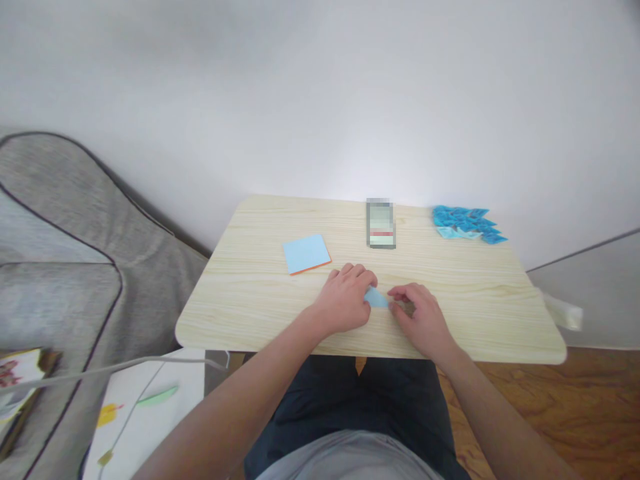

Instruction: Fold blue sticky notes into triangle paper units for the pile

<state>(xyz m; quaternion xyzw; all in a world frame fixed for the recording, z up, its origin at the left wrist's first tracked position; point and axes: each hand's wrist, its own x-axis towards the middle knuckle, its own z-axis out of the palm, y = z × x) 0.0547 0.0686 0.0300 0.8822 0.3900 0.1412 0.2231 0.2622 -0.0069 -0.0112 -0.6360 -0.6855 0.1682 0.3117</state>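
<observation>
A small piece of light blue folded paper [377, 298] lies near the front middle of the table, its narrow end pointing right. My left hand [349, 298] is closed on the paper's left side, with the thumb and fingers covering that part. At the right tip, my right hand [423, 319] has its thumb and curled fingertips pinched about the paper. To the left and farther back rests a stack of light blue paper sheets [307, 254] with an orange edge along the bottom.
A pale wood-grain table [250, 287] stands against a white wall. A phone-like device [381, 224], its screen blurred, lies at the back. Several blue folded paper pieces [465, 223] are heaped at the back right. Left are a grey sofa [155, 287] and a cable [150, 361].
</observation>
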